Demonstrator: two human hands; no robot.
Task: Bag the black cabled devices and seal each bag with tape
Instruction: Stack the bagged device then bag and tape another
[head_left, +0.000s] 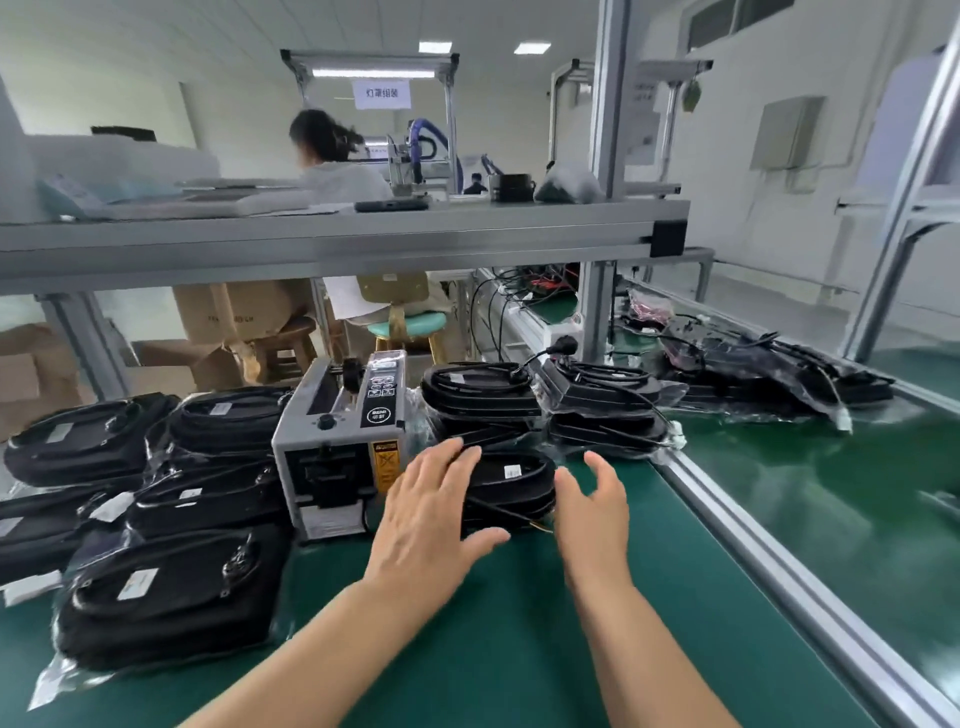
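A black oval device with a coiled cable (511, 486) lies unbagged on the green mat, just right of the grey tape dispenser (337, 441). My left hand (431, 514) is spread flat over its left end, fingers straight. My right hand (592, 499) hovers at its right end, fingers loosely curved and holding nothing. Behind it, more black cabled devices (480, 395) are stacked, some in clear plastic. Bagged devices (171, 592) lie in a pile at the left.
An aluminium rail (753, 540) runs along the mat's right edge, with a green conveyor (831, 499) beyond it carrying more bagged devices (769, 374). A metal shelf (332, 234) spans overhead. A person sits at a far bench; cardboard boxes stand behind.
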